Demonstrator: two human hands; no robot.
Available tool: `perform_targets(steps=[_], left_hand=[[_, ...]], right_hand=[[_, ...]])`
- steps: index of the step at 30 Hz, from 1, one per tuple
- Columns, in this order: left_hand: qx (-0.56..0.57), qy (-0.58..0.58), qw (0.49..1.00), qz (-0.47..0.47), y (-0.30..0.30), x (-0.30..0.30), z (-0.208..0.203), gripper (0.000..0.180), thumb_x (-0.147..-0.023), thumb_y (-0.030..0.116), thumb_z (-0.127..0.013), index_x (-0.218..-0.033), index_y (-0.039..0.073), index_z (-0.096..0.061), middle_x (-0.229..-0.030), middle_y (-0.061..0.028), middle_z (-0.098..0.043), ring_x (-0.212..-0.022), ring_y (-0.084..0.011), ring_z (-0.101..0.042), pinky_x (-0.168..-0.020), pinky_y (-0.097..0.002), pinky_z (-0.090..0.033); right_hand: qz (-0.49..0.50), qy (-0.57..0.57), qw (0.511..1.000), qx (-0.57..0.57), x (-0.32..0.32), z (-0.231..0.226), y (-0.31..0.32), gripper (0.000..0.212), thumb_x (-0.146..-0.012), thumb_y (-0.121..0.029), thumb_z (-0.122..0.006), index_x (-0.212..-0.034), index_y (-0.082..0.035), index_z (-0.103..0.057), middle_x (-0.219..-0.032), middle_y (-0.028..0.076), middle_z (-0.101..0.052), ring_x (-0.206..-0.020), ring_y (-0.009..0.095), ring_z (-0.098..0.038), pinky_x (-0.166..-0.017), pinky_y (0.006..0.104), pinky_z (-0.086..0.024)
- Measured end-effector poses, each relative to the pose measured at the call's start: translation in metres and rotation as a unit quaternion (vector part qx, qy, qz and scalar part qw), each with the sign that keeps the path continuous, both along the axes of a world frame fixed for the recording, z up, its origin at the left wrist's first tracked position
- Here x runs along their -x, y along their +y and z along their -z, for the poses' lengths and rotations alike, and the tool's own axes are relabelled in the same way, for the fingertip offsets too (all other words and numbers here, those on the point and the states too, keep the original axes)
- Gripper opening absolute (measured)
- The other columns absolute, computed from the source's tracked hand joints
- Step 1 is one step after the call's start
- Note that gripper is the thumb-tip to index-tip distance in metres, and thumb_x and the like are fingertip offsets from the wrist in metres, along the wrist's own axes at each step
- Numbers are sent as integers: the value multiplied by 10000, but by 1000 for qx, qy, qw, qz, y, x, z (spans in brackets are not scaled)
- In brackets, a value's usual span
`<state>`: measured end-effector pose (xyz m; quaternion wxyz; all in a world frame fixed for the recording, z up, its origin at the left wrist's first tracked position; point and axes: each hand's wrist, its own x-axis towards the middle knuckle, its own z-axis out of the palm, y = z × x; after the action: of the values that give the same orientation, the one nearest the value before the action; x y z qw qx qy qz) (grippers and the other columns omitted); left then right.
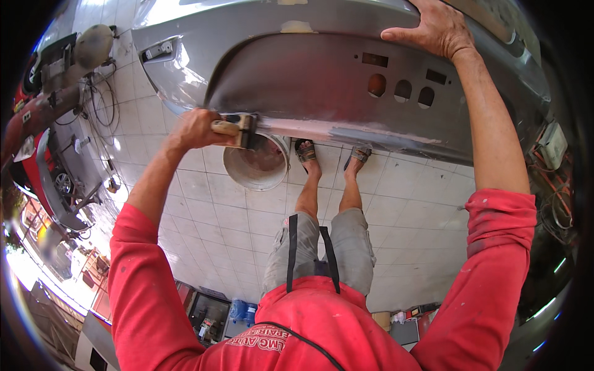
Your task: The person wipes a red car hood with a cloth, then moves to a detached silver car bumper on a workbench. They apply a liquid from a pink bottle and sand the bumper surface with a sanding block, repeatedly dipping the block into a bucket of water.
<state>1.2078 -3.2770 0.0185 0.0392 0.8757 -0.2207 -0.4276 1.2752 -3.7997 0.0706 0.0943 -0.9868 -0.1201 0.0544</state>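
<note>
In front of me stands a grey car body panel (297, 74), with a dark recessed area, several cutouts and pale filler patches. A pinkish sanded strip (303, 128) runs along its near lower edge. At the left end of that strip, my left hand (197, 128) is closed around the handle of a sanding block (246, 131) with a dark face. Whether the block's face touches the panel cannot be made out. My right hand (440, 28) lies on the panel's far upper edge at the right, thumb spread from the fingers; its far fingertips are cut off.
Below the sanding block, a whitish bucket (255, 167) with cloudy liquid stands on the tiled floor (210, 204). My sandalled feet are right of it. Cables (99, 99) and car parts lie at the left, near a red car (31, 167). Hoses (557, 191) hang at the right.
</note>
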Motion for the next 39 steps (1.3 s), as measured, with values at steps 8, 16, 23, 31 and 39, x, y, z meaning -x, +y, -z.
perform_targets(steps=[8, 16, 23, 31, 39], left_hand=[[-2, -91, 976, -198, 95, 71, -16, 483, -829, 505, -890, -1101, 113, -812, -934, -196, -788, -884, -409, -761, -778, -472, -598], [177, -3, 697, -695, 40, 195, 3, 318, -1001, 326, -746, -1106, 40, -657, -792, -18, -661, -660, -152, -630, -632, -302, -537], [478, 39, 291, -828, -88, 208, -29, 344, -1060, 251, -512, -1301, 25, -612, -821, -52, -585, -676, -171, -599, -652, -358, -553], [627, -12, 15, -779, -236, 259, -36, 444, -1030, 354, -488, -1271, 11, -637, -752, -19, -480, -611, -156, -483, -592, -331, -448], [490, -188, 44, -850, -333, 237, -26, 208, -1095, 210, -560, -1208, 36, -563, -971, -101, -628, -797, -238, -697, -789, -449, -639]], right_hand=[[-12, -20, 999, 36, 2, 23, -14, 1068, -696, -766, -831, -1506, -119, -576, -1488, 123, -639, -1366, 312, -616, -1165, 440, -489], [6, 40, 997, 67, -3, 13, -11, 1259, -638, -963, -713, -1558, -121, -543, -1607, 94, -546, -1490, 284, -506, -1222, 446, -439], [-19, 38, 998, 42, -7, 10, -7, 1320, -624, -1007, -668, -1527, -49, -560, -1560, 184, -566, -1461, 324, -528, -1193, 459, -451], [-57, 100, 993, 14, -6, 5, -9, 1342, -646, -960, -722, -1603, -59, -453, -1614, 220, -484, -1486, 406, -477, -1207, 553, -401], [-160, 120, 980, 25, -15, -5, -40, 1334, -648, -826, -843, -1664, -106, -362, -1669, 228, -425, -1511, 445, -446, -1208, 560, -407]])
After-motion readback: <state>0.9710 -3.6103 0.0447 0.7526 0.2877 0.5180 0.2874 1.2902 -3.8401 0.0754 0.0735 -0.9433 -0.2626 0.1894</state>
